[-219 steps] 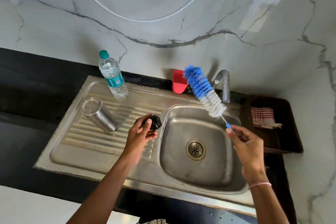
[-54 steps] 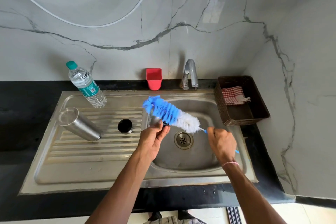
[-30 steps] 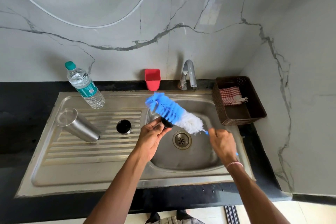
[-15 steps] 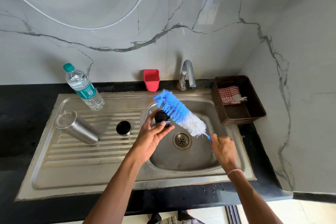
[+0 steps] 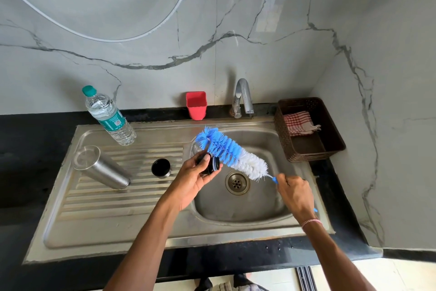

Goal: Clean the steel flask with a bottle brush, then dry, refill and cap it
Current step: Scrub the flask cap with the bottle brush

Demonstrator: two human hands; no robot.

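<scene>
The left hand (image 5: 194,183) reaches up from the lower edge to centre frame, fingers and thumb curled round a black cap (image 5: 208,165) above the sink (image 5: 165,238) basin. Right of centre, the right hand (image 5: 295,194) is clenched round the handle of the bottle brush (image 5: 232,152), whose bristles touch the cap. The steel flask (image 5: 101,169) rests on the drainboard at left.

Blue-and-white bottle brush (image 5: 232,153), silver sink (image 5: 118,220).
Red cup (image 5: 196,104), red-and-white checked cloth (image 5: 298,122) (in a brown basket (image 5: 306,156)), black counter (image 5: 35,137), grey-veined wall (image 5: 212,19).
</scene>
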